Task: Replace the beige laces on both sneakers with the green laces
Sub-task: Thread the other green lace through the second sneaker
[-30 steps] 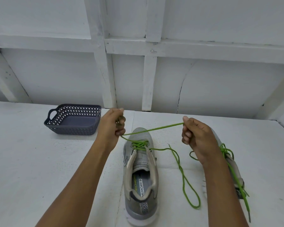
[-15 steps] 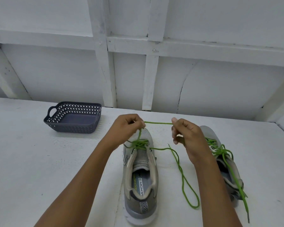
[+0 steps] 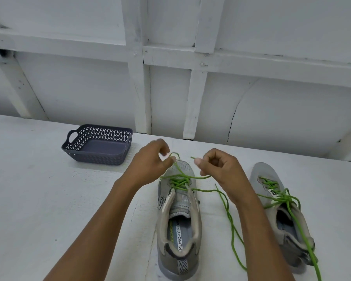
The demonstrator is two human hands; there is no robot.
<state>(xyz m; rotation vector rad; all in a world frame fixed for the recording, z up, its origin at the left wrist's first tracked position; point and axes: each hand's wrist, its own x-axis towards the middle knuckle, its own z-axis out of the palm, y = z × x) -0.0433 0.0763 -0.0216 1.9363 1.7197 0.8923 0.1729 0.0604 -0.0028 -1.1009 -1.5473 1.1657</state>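
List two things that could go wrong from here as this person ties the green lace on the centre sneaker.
1. The right hand pinches only a short tip of the green lace, and the left hand a small loop; either could slip before a knot forms.
2. The slack lies on the table beside the right forearm, close to the other sneaker's trailing lace; it may snag or tangle.

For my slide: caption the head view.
Left hand and right hand pinch green lace over grey mesh sneaker; second grey sneaker beside, dark plastic basket.
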